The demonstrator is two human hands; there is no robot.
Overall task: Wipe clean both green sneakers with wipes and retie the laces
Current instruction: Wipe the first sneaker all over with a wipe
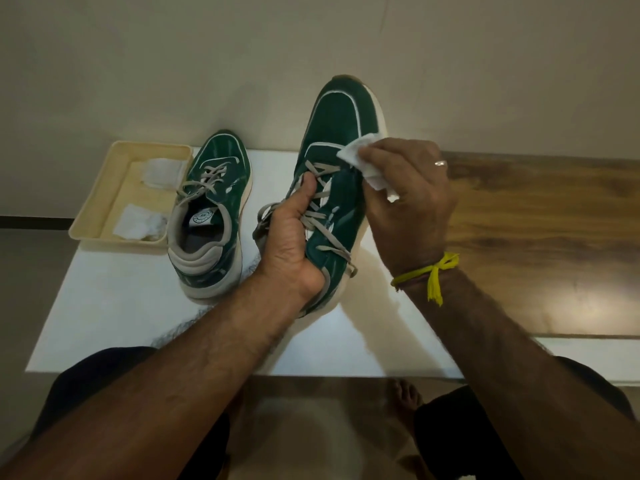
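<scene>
Over the white table, near its right edge, I have one green shoe lifted and tipped with its toe pointing away from me. My left hand grips it at the middle: the thumb lies along the laces, and the other fingers are wrapped round the far side where I cannot see them. My right hand has its fingers curled onto a folded white wipe and presses it against the right flank of the shoe, just beside the lace panel.

I judge this shoe light enough for one hand, with a soft upper that gives under pressure and a firmer pale sole. So the middle is the place to hold it, where the laced part gives the thumb something to bite on; the toe would swing if I took it by the heel. The laces hang loose and could snag my fingers. The wipe is limp and probably damp, so it wants pinching flat, not bunching.

Left of it, the second shoe stands on the table, toe away, laces slack. Touching its left side is a cream tray with crumpled white wipes in it. To the right runs a wooden surface.
</scene>
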